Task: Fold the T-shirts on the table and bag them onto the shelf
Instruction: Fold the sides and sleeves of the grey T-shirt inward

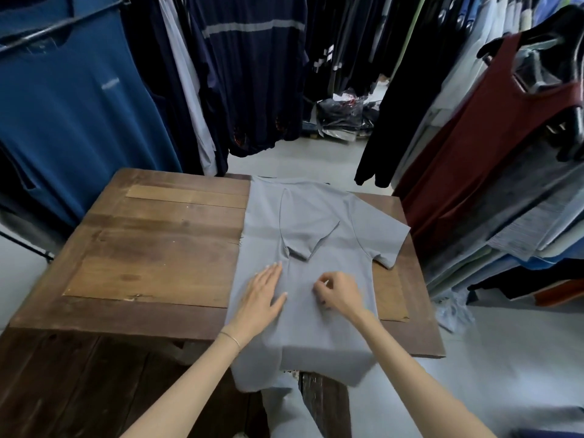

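A grey T-shirt lies flat on the right half of the wooden table. Its left side and sleeve are folded over onto the middle; the right sleeve sticks out toward the table's right edge, and the hem hangs over the near edge. My left hand lies flat on the shirt's lower middle, fingers straight and pressing the cloth. Just to its right, my right hand has its fingers curled and pinches the fabric.
Racks of hanging clothes surround the table: blue shirts at left, dark garments behind, a maroon top and stacked clothes at right. Bagged clothes lie on the floor beyond. A dark wooden bench stands at the near left.
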`<act>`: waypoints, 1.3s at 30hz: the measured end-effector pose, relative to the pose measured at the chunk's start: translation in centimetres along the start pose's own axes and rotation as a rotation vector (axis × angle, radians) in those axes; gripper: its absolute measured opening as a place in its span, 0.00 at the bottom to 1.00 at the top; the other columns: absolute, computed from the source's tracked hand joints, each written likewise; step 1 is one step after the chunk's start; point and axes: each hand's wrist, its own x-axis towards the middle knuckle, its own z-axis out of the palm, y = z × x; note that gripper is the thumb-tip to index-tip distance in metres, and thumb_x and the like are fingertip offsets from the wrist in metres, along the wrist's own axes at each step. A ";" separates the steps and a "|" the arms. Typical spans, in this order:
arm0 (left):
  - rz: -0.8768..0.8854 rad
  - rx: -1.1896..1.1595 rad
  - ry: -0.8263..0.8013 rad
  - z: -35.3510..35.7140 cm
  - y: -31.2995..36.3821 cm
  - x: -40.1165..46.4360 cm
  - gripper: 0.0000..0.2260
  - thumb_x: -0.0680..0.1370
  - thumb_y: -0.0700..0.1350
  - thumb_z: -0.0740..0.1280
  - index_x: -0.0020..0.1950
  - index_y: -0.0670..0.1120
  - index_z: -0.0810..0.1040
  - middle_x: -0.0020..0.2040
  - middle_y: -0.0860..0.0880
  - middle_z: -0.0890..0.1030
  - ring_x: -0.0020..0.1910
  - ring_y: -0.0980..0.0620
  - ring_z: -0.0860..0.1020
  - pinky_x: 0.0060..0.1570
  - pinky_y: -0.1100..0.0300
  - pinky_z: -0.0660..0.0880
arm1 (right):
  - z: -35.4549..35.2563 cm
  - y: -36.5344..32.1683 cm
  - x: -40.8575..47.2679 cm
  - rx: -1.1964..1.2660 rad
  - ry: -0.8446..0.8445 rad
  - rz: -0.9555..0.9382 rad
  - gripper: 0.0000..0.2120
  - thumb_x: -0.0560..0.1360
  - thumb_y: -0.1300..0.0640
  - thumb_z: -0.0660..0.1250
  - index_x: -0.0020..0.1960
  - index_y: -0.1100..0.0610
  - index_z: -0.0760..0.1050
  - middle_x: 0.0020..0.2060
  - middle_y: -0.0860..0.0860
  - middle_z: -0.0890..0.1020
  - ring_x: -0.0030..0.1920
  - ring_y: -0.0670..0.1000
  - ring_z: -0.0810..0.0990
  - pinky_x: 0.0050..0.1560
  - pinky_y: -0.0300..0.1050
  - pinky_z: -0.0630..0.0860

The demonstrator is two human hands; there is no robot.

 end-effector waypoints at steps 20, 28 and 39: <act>0.146 0.203 0.216 2.5 2.4 14.9 0.09 0.67 0.42 0.71 0.47 0.48 0.78 0.43 0.50 0.76 0.43 0.52 0.70 0.41 0.59 0.67 | -7.1 -1.9 17.8 0.031 0.045 0.152 0.11 0.71 0.47 0.70 0.40 0.51 0.71 0.50 0.54 0.80 0.53 0.56 0.77 0.46 0.43 0.69; -0.007 -0.157 0.097 1.3 2.1 16.0 0.14 0.74 0.60 0.62 0.45 0.51 0.80 0.41 0.55 0.79 0.41 0.60 0.75 0.43 0.68 0.71 | -7.3 -0.8 18.0 0.118 0.019 0.164 0.15 0.68 0.45 0.72 0.34 0.52 0.70 0.34 0.51 0.78 0.41 0.59 0.81 0.42 0.47 0.76; -0.861 -0.993 0.033 -6.6 -0.9 22.2 0.27 0.79 0.64 0.52 0.52 0.44 0.80 0.43 0.49 0.80 0.40 0.55 0.77 0.38 0.65 0.70 | -8.3 -11.2 12.6 0.506 -0.188 -0.215 0.08 0.77 0.52 0.67 0.44 0.56 0.79 0.32 0.56 0.84 0.23 0.48 0.73 0.23 0.34 0.67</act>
